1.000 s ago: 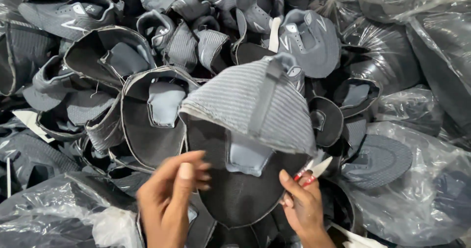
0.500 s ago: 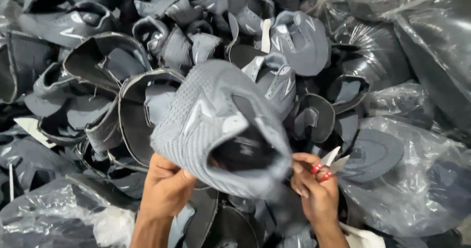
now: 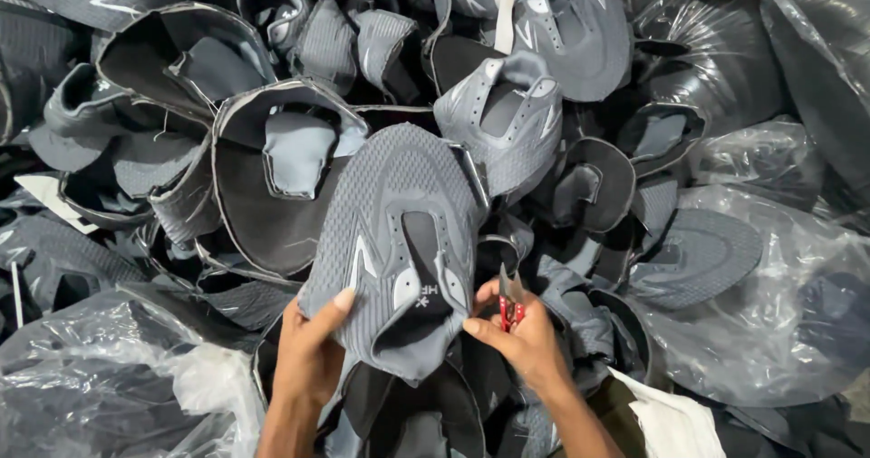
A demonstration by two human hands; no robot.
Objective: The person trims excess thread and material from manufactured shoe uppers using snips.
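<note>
- Plastic bags (image 3: 100,376), clear and crumpled over dark contents, lie left of the left hand, with a white scrap just beside its wrist
- Left hand (image 3: 308,354) grips the lower left edge of the grey knitted shoe upper (image 3: 399,231), thumb lying on the outer face and the other fingers hidden behind the fabric
- Grey knitted shoe upper stands between both hands, outer face toward the camera, its dark tongue opening running down the middle and its toe end pointing up and away from the hands
- Right hand (image 3: 526,340) pinches the lower right edge of the upper with thumb and forefinger, and the same hand carries small red-handled snips (image 3: 509,306), blades pointing up just beside the upper's edge
- Heap of grey and black shoe uppers (image 3: 507,105) fills the space above and around the hands, some lying inside-out with dark lining showing
- White cloth (image 3: 675,422) lies just right of the right forearm
- More clear plastic bags (image 3: 797,313) with dark pieces inside lie well to the right of the right hand
</note>
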